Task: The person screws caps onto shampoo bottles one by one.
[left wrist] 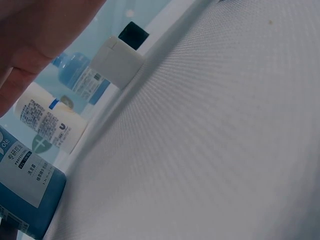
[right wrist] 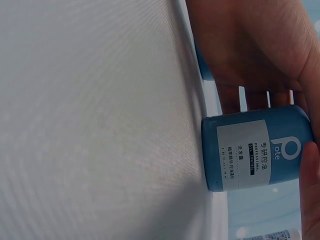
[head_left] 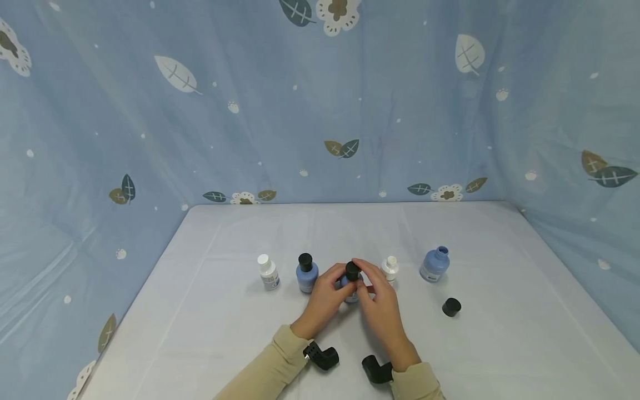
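In the head view a blue bottle with a black cap stands upright between both hands. My left hand grips its body, fingers behind it. My right hand holds the cap between thumb and fingers. The right wrist view shows the labelled blue bottle with its base at the table surface; its cap lies outside that view. Just beyond the right hand is a white bottle with an uncapped narrow neck, partly covered by the fingers.
Left of the hands stand a capped blue bottle and a capped white bottle. To the right are an uncapped blue bottle and a loose black cap. A white cap lies on the table.
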Action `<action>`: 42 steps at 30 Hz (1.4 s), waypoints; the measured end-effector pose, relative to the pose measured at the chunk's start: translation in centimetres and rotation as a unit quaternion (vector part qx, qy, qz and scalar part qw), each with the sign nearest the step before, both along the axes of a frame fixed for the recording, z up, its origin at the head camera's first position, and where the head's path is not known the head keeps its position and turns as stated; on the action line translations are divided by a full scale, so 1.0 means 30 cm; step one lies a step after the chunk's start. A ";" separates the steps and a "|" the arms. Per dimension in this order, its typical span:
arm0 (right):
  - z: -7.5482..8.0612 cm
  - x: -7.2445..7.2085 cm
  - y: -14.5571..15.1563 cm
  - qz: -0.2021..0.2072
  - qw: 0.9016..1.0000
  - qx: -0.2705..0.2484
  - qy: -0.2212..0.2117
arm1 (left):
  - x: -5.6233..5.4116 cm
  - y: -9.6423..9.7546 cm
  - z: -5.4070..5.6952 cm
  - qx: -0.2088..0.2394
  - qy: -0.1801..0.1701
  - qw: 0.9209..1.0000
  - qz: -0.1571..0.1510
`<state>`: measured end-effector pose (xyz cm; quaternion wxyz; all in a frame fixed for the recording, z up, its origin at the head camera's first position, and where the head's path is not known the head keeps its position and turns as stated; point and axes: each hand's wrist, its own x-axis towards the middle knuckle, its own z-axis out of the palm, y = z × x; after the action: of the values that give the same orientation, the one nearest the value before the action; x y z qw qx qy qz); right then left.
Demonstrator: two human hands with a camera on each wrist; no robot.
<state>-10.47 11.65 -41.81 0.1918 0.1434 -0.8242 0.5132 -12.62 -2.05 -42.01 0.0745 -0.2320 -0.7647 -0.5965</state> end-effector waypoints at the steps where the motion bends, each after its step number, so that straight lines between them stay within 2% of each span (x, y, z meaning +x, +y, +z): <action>1: -0.002 -0.001 0.001 0.000 1.000 0.000 0.000 | -0.001 -0.001 -0.001 0.001 -0.001 1.000 0.000; 8: -0.003 -0.006 0.002 0.002 1.000 -0.005 -0.006 | -0.008 0.003 -0.004 0.005 0.015 1.000 0.001; 20: 0.002 -0.007 0.004 0.002 1.000 -0.006 0.003 | -0.011 0.003 -0.002 0.004 0.017 1.000 0.004; 23: 0.042 0.011 -0.004 0.002 1.000 -0.003 0.006 | -0.013 0.003 -0.003 0.003 0.013 1.000 0.003; 26: 0.044 0.013 -0.005 0.001 1.000 -0.002 0.009 | -0.012 0.003 -0.003 0.003 0.012 1.000 0.004; 30: 0.001 -0.006 0.003 0.001 1.000 -0.004 0.020 | -0.009 0.002 -0.004 0.001 0.010 1.000 0.005; 42: -0.004 -0.004 0.007 -0.015 1.000 0.008 0.023 | -0.008 -0.003 -0.004 -0.001 0.000 1.000 -0.001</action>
<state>-10.60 11.86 -41.94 0.2174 0.1445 -0.8258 0.5000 -12.87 -2.14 -42.12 0.0736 -0.2332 -0.7648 -0.5960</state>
